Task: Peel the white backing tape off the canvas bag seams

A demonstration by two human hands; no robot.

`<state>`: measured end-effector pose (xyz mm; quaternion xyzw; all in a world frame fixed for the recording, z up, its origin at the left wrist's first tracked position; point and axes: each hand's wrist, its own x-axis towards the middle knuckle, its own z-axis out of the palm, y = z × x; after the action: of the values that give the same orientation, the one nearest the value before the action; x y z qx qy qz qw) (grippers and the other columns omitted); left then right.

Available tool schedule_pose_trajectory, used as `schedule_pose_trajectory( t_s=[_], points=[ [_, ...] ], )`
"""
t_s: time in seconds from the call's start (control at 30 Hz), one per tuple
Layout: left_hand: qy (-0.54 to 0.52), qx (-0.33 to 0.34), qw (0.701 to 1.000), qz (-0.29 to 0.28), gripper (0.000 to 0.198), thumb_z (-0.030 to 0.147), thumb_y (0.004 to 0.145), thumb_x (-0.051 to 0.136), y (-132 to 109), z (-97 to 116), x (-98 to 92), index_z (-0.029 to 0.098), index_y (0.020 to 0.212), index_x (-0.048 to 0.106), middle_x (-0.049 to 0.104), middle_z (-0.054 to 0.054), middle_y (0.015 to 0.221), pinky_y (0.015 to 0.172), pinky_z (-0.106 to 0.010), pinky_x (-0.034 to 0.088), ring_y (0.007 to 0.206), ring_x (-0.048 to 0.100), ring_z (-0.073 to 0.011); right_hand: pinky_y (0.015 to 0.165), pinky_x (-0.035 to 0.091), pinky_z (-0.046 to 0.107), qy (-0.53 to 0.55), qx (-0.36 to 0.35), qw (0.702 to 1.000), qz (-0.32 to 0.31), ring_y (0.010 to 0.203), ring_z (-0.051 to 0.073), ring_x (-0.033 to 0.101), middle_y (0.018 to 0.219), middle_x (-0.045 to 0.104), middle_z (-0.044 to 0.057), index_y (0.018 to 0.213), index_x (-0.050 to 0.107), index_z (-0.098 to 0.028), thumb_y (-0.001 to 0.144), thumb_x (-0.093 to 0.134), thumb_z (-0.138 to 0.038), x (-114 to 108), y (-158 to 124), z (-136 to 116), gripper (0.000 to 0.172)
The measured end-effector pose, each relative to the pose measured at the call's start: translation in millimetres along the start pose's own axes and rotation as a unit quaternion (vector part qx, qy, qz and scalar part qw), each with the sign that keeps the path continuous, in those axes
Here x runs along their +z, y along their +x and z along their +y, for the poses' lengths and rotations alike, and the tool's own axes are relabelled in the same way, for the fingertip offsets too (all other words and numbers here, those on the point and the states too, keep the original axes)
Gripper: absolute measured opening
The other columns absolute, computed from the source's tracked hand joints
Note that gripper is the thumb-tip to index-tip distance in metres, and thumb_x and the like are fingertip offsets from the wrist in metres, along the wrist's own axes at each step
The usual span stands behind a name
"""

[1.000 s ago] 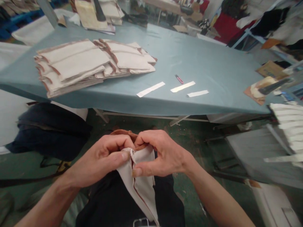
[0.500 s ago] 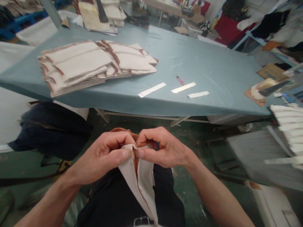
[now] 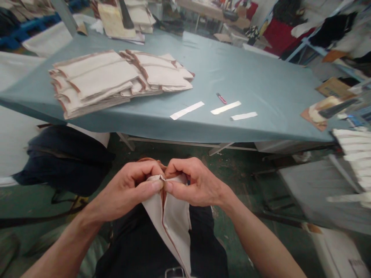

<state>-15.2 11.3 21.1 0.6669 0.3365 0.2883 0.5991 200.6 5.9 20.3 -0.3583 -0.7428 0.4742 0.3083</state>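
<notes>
A cream fabric piece (image 3: 177, 216) with brown edges and a brown reverse side hangs in front of my lap, its lower tip near my belt buckle. My left hand (image 3: 131, 189) pinches its upper edge between thumb and bent fingers. Close beside it, my right hand (image 3: 194, 183) pinches the same edge, the two thumbs almost touching. Below the thumbs a narrow brown-lined opening runs down the piece. Some brown material (image 3: 147, 159) shows behind my knuckles. The fingertips behind the fabric are hidden.
On the blue-covered table (image 3: 255, 81) lie stacked cream pieces (image 3: 95, 77), paper strips (image 3: 187, 111) and a small pink-handled cutter (image 3: 221, 98). A dark bag (image 3: 66, 158) sits below on the left. Striped white material (image 3: 358, 154) is at the right.
Both hands keep their pinch on the fabric piece, and the thumbs have drawn slightly closer together. The fabric's upper edge has shifted a little left. Table items stay in place.
</notes>
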Motion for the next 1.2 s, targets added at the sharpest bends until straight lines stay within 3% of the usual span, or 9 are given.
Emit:
schedule_pose_trajectory(
  t_s=[0.2,0.43,0.57,0.67,0.77,0.9,1.07,1.2],
  points=[
    [-0.022,-0.006,0.999,0.041,0.040,0.047,0.092,0.067,-2.9,-3.3,6.4,0.018,0.066,0.061,0.053,0.002,0.063,0.055,-0.023,0.037,0.063,0.048,-0.0141,0.055,0.027,0.023,0.009,0.009,1.000,0.005,0.056,0.008,0.035,0.062,0.041,-0.008,0.074,0.053,-0.021,0.088,0.066,-0.033,3.2,0.2,-5.2,0.023],
    [-0.005,0.007,0.998,0.058,0.038,0.044,0.096,0.066,-9.1,-9.3,9.1,0.017,0.070,0.063,0.055,0.001,0.066,0.056,-0.024,0.037,0.063,0.048,-0.0136,0.053,0.024,0.023,0.205,0.085,0.974,-0.033,0.057,0.008,0.027,0.064,0.034,-0.009,0.072,0.050,-0.021,0.084,0.079,-0.052,10.4,1.6,5.7,0.044],
    [-0.031,0.001,0.997,0.070,0.034,0.040,0.096,0.064,-11.9,-15.4,9.7,0.017,0.071,0.064,0.052,0.002,0.066,0.054,-0.024,0.034,0.059,0.043,-0.0122,0.053,0.024,0.024,0.221,0.099,0.970,-0.038,0.059,0.008,0.026,0.065,0.033,-0.009,0.073,0.049,-0.021,0.082,0.080,-0.058,13.3,2.2,8.8,0.049],
    [-0.049,-0.012,0.994,0.094,0.031,0.038,0.093,0.063,-11.9,-20.5,11.4,0.018,0.070,0.063,0.052,0.002,0.067,0.052,-0.024,0.033,0.059,0.042,-0.0123,0.053,0.024,0.024,0.181,0.083,0.979,-0.040,0.059,0.008,0.027,0.066,0.034,-0.009,0.074,0.050,-0.021,0.085,0.077,-0.057,10.4,2.1,5.3,0.047],
    [-0.076,-0.027,0.992,0.102,0.029,0.037,0.090,0.062,-10.4,-22.2,13.7,0.018,0.068,0.060,0.052,0.002,0.065,0.050,-0.023,0.034,0.057,0.043,-0.0125,0.053,0.024,0.024,0.112,0.049,0.992,-0.037,0.057,0.008,0.030,0.066,0.037,-0.009,0.079,0.050,-0.022,0.093,0.069,-0.045,5.3,0.7,-1.3,0.033],
    [-0.112,-0.025,0.988,0.108,0.030,0.037,0.088,0.065,-9.4,-16.6,17.5,0.019,0.064,0.058,0.055,0.002,0.058,0.049,-0.023,0.036,0.052,0.046,-0.0125,0.059,0.034,0.022,-0.006,-0.012,1.000,-0.003,0.060,0.009,0.044,0.071,0.053,-0.007,0.089,0.053,-0.022,0.098,0.062,-0.034,0.4,-3.3,-10.1,0.017],
    [-0.096,-0.001,0.991,0.095,0.034,0.037,0.093,0.067,-11.4,-4.6,18.1,0.019,0.064,0.062,0.058,0.003,0.057,0.055,-0.023,0.044,0.054,0.051,-0.0126,0.067,0.045,0.022,-0.122,-0.090,0.988,0.042,0.070,0.011,0.063,0.090,0.074,0.000,0.099,0.061,-0.021,0.102,0.059,-0.024,-1.9,-6.0,-12.5,0.005],
    [-0.014,0.028,0.993,0.116,0.030,0.029,0.092,0.064,-9.4,3.9,15.1,0.019,0.063,0.065,0.059,0.004,0.057,0.058,-0.023,0.044,0.052,0.049,-0.0108,0.077,0.051,0.024,-0.211,-0.168,0.961,0.061,0.085,0.014,0.073,0.097,0.081,0.006,0.100,0.069,-0.018,0.106,0.059,-0.021,-5.3,-5.5,-11.3,0.012]
  ],
)
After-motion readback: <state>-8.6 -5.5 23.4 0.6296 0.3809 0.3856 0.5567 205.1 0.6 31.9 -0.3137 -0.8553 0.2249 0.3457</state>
